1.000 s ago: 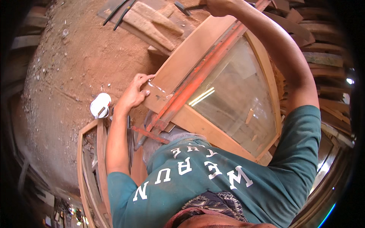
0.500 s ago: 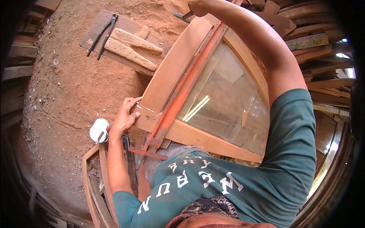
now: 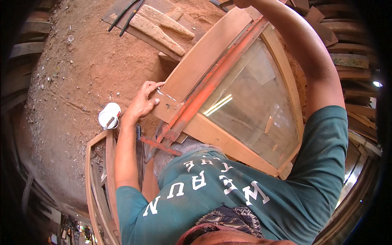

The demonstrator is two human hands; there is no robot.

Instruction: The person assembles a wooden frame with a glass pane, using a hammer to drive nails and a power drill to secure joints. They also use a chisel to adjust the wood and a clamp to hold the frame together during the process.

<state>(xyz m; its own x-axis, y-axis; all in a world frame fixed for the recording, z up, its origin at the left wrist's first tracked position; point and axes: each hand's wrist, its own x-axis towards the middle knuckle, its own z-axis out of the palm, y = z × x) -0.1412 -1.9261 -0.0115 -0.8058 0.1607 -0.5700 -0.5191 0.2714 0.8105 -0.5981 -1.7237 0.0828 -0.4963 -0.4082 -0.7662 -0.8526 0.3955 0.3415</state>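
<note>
In the head view, the frame (image 3: 230, 143) lies before the torso, right of the red clamp (image 3: 204, 94); its glass (image 3: 253, 98) looks fragile, its wood stiff, probably heavy: best held by the rails. The left hand (image 3: 143, 101), thumb and fingers spread, touches the board (image 3: 207, 56); the right hand (image 3: 242, 3), partly cropped, seems closed round a tool (image 3: 218, 4).

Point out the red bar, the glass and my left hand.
Red bar (image 3: 210, 86): head view, middle of its red face.
Glass (image 3: 251, 104): head view, middle of the pane.
Left hand (image 3: 141, 103): head view, back of the hand.
</note>
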